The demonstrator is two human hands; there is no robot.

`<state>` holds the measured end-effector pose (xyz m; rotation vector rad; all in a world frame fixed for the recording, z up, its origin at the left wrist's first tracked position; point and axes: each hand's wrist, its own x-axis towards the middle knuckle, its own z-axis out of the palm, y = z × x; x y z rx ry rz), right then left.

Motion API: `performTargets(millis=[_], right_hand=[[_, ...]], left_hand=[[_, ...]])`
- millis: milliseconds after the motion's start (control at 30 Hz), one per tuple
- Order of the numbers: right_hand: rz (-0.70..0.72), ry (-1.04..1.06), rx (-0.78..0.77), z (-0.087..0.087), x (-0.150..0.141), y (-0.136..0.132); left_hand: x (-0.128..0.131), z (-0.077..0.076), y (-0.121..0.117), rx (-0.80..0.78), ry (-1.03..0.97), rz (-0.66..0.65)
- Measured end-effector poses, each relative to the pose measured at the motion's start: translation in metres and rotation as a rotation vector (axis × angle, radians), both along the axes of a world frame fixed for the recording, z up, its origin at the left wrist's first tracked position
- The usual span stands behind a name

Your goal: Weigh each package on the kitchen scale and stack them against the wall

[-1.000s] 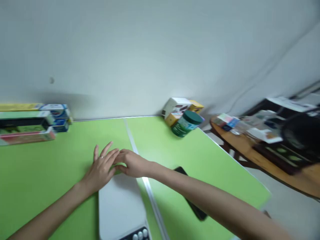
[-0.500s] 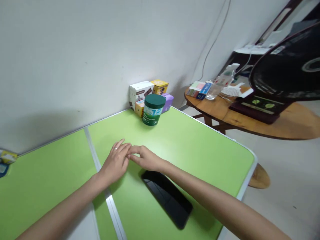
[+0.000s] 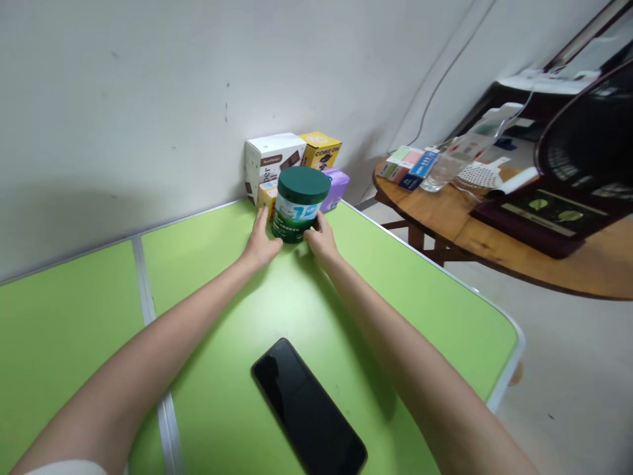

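Note:
A green tub (image 3: 295, 227) with a dark green lid and a white and blue label stands upright on the green table (image 3: 217, 389). My left hand (image 3: 261, 243) is at the tub's left side, fingers spread, thumb near its base. On the right side, my right hand (image 3: 322, 237) has its thumb against the lower front and its fingers partly hidden beside the tub; they look extended, not closed around it. Whether the left fingers touch the tub is hard to see. A black phone (image 3: 309, 409) lies flat between my forearms.
Behind the tub, against the wall, stand a white box (image 3: 267, 158), a yellow box (image 3: 321, 148), a small yellow-orange box (image 3: 267, 196) and a purple pack (image 3: 337, 188). To the right, a wooden table (image 3: 445, 218) holds a plastic bottle (image 3: 445, 168), small boxes and a black fan (image 3: 593, 125).
My hands were together over the table's middle; they have parted and moved forward to either side of the tub. The view has shifted, and the phone now shows fully clear of my arm.

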<state>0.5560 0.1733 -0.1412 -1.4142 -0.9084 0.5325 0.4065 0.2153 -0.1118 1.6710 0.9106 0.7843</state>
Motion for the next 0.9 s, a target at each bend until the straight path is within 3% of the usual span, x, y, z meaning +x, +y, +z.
performTargets(millis=[100, 200, 333, 467, 600, 767, 900], right_hand=[[0.076, -0.012, -0.025, 0.002, -0.01, -0.01], [0.216, -0.017, -0.089, 0.004, -0.024, -0.029], [0.412, -0.009, -0.089, 0.013, -0.054, -0.054], [0.493, -0.187, -0.138, 0.029, -0.093, -0.075], [0.541, -0.322, -0.206, 0.057, -0.136, -0.102], [0.658, -0.372, -0.162, 0.104, -0.195, -0.142], [0.766, -0.385, -0.114, 0.12, -0.246, -0.171]], left_hand=[[0.003, 0.001, 0.011, -0.019, -0.066, -0.024], [-0.013, 0.002, 0.007, 0.025, 0.006, 0.033], [-0.059, 0.003, -0.019, 0.079, 0.075, 0.044], [-0.108, 0.009, -0.054, 0.079, 0.052, 0.032], [-0.158, 0.036, -0.09, 0.046, 0.141, 0.128], [-0.233, 0.09, -0.14, 0.02, 0.273, 0.167], [-0.294, 0.113, -0.189, 0.012, 0.373, 0.216]])
